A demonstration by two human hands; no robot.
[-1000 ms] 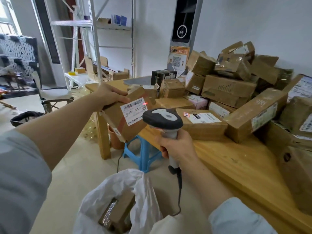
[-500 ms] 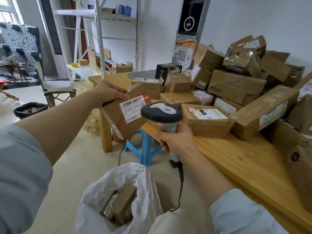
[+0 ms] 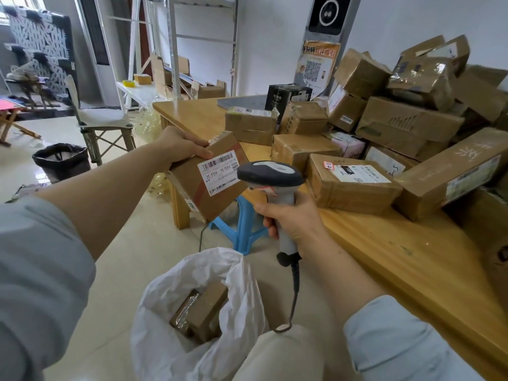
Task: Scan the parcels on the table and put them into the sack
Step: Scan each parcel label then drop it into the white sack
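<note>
Cluttered table [image 3: 384, 251], parcels [image 3: 354, 184], perhaps stool [image 3: 244, 224]

I note a white wall [image 3: 275, 37] at the back and a glossy pale floor [image 3: 115, 243] catching daylight. Metal shelving [image 3: 173, 45] stands against the wall. Left of it I see a folding chair [image 3: 101, 125], a black bin [image 3: 61, 160] and a patterned black-and-white panel [image 3: 41, 42]. A blue stool [image 3: 244, 229] sits beside the wooden table [image 3: 398, 257].

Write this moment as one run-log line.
left hand: holds parcel | right hand: scanner at label | sack: one box inside
</note>
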